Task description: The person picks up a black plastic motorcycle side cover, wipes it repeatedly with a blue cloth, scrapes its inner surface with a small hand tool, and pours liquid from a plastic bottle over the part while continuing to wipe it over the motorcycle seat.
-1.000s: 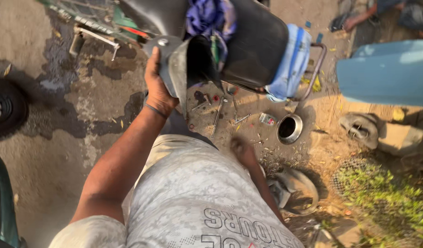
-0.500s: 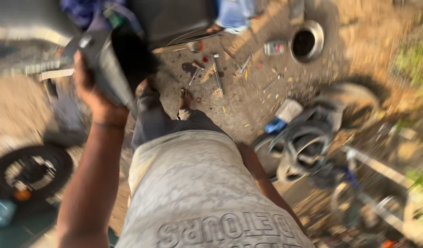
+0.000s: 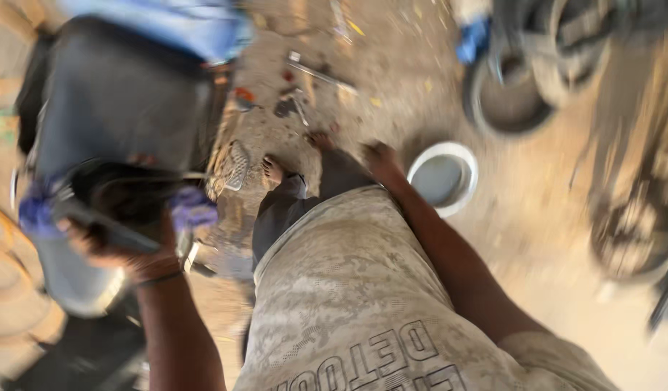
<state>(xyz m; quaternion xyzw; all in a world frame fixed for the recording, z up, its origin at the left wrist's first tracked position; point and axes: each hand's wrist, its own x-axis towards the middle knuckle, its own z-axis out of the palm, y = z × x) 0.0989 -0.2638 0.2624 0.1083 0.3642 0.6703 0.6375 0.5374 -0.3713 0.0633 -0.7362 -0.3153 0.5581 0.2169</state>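
Note:
The view is blurred by motion. My left hand (image 3: 135, 257) is closed around the edge of a dark grey motorcycle panel (image 3: 77, 279) at the lower left, just below a black motorcycle seat (image 3: 117, 108). A purple cloth (image 3: 193, 211) hangs beside that hand. My right hand (image 3: 381, 158) hangs beside my thigh, above the dirt ground, a short way left of a white-rimmed round basin (image 3: 444, 177). Its fingers look curled, but the blur hides whether they hold anything.
A blue cover (image 3: 167, 22) lies over the far end of the seat. Several tools and small parts (image 3: 312, 72) are scattered on the dirt ahead of my sandalled foot (image 3: 272, 171). A tyre (image 3: 508, 98) and more wheels (image 3: 631, 232) lie at the right.
The view has swung round, so the motorcycle now lies at the upper left and the basin sits right of centre. My left hand has kept its grip on the grey panel.

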